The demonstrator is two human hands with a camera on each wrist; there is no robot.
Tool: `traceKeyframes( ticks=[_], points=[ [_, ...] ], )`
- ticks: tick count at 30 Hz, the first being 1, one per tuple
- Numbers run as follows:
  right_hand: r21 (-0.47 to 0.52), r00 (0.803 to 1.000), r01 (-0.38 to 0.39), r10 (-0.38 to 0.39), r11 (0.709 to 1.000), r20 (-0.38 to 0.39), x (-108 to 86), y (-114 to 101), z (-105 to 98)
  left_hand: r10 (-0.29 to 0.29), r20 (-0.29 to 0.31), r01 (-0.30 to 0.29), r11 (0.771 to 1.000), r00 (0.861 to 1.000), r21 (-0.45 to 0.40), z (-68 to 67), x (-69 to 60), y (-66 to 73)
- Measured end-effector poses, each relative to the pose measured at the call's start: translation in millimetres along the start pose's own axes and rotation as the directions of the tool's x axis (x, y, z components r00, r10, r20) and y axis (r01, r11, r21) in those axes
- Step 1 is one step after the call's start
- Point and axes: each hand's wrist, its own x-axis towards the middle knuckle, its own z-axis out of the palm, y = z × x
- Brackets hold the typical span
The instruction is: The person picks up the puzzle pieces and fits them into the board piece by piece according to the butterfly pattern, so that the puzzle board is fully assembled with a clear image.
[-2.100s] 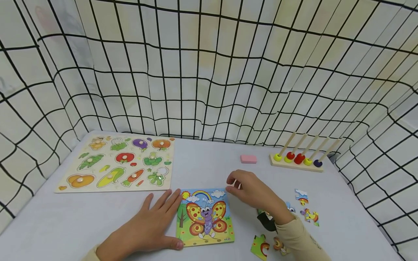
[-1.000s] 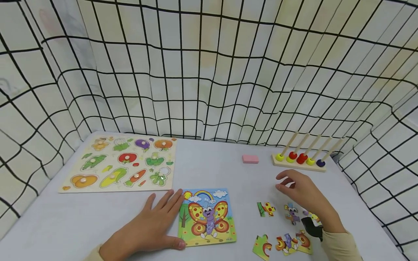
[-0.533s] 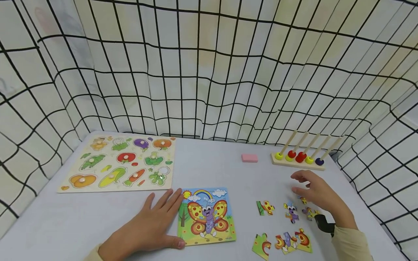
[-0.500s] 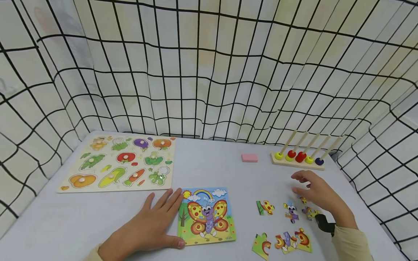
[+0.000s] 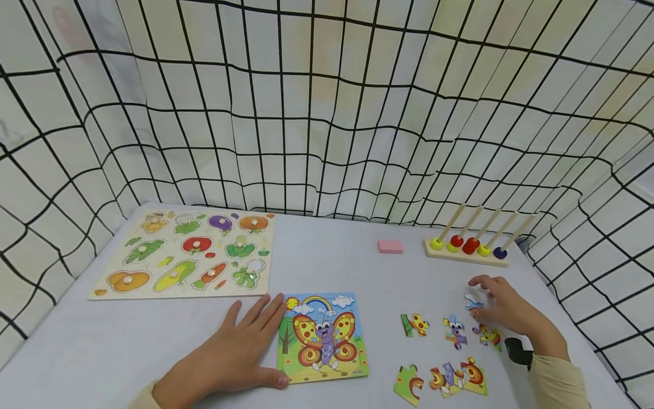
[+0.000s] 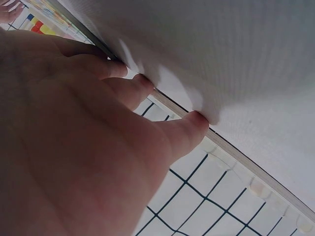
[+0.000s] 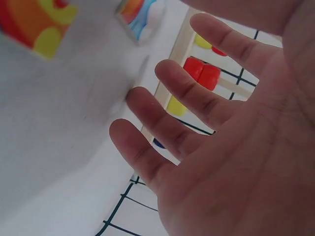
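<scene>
A square butterfly puzzle board (image 5: 323,339) lies flat on the table at front centre. My left hand (image 5: 232,346) rests beside it with spread fingers, index fingertip and thumb at the board's left edge. At the right, my right hand (image 5: 511,309) hovers over a sky-and-rainbow jigsaw piece (image 5: 473,302), thumb and fingers on either side and partly covering it. In the right wrist view the fingers (image 7: 184,91) are spread, and the rainbow piece (image 7: 138,17) lies apart from them. Beside this hand are a yellow-and-purple piece (image 5: 487,336) and a purple butterfly-face piece (image 5: 455,331).
More jigsaw pieces lie nearby: a spotted wing piece (image 5: 415,325), a green piece (image 5: 409,385) and a body-and-wing group (image 5: 458,378). A vegetable peg puzzle (image 5: 184,254), a pink eraser-like block (image 5: 390,246) and a bead stacker (image 5: 466,253) stand behind. Black netting (image 5: 306,119) encloses the table.
My right hand has moved from the board's upper right corner rightward to the loose pieces, then lower over the sky-and-rainbow piece. The left hand has stayed at the board's left edge.
</scene>
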Motion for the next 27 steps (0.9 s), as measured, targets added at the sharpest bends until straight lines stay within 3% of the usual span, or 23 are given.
traceKeyframes(
  ticks=[5, 15, 27],
  points=[
    [-0.047, 0.999, -0.039, 0.040, 0.998, 0.010, 3.0, 4.2, 1.8, 0.002, -0.003, -0.002, 1.000, 1.000, -0.004, -0.3, -0.3, -0.2],
    [-0.065, 1.000, -0.012, 0.013, 0.998, 0.011, 5.3, 5.6, 6.1, 0.013, -0.010, -0.013, 1.000, 1.000, -0.014, 0.4, -0.9, -1.8],
    [0.039, 0.999, 0.021, -0.022, 0.999, 0.045, 2.4, 0.6, 9.8, 0.004, -0.010, -0.004, 1.000, 1.000, 0.002, -0.2, 0.0, 0.7]
  ],
)
